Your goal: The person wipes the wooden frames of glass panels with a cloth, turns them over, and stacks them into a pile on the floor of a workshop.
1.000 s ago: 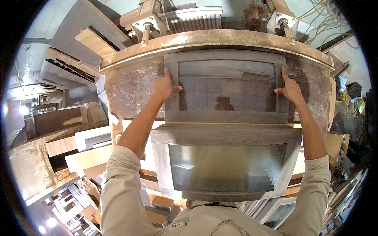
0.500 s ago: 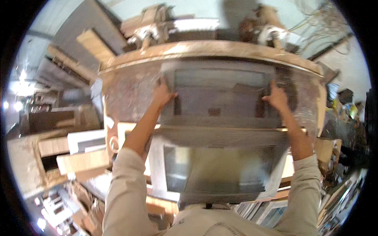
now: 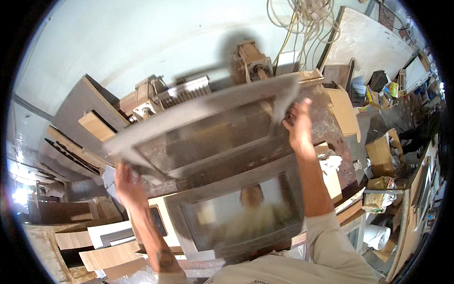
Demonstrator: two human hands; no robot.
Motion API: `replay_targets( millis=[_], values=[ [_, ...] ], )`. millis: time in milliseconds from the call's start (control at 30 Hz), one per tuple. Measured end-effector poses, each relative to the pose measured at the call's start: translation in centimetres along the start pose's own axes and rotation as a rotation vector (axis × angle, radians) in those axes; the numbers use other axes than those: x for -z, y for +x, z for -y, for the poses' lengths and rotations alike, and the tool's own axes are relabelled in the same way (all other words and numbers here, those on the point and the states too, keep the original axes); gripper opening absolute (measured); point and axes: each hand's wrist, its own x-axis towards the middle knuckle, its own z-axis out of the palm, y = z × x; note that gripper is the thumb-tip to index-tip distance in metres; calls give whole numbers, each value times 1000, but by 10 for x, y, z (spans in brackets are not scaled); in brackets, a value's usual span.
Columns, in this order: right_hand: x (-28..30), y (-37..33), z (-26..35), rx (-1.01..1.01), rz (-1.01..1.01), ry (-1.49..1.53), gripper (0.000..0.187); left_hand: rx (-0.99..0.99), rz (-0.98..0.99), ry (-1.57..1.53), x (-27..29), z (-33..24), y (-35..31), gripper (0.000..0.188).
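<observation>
A grey rectangular frame point(image 3: 227, 97) is raised at a slant above the dark workbench point(image 3: 326, 113), its far edge up and its middle showing dark. Motion blurs it. My left hand point(image 3: 130, 187) grips its left end, thumb and fingers smeared. At the opposite end, my right hand point(image 3: 300, 123) has its fingers curled against the frame's side; part of the grip is hidden. Nearer to me lies a second grey frame point(image 3: 176, 213) with a glossy pane point(image 3: 236, 215) that mirrors a person, and neither hand touches it.
Two dusty motor-like machines point(image 3: 250, 61) stand behind the bench against a pale wall. Coiled cables point(image 3: 307, 14) hang above. Boards point(image 3: 85, 113) lean at the left. Cardboard boxes point(image 3: 380, 154) and a white bucket point(image 3: 377, 236) are on the right.
The far frame, which lay level between my hands, is now lifted and tilted, left end nearer me. My hands have moved to its ends, and the view has swung round.
</observation>
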Motion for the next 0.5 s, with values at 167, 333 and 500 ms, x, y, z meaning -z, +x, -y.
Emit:
replay_targets(
  millis=[167,333,500],
  values=[
    [86,-95,98,-209,562,636,67,48,363,-71,56,-78,-113,56],
    [187,-105,68,191,681,-182,57,129,298,74,167,-12,-121,42],
    [228,-169,53,125,602,-589,62,216,54,618,159,-1,-163,52]
  ],
)
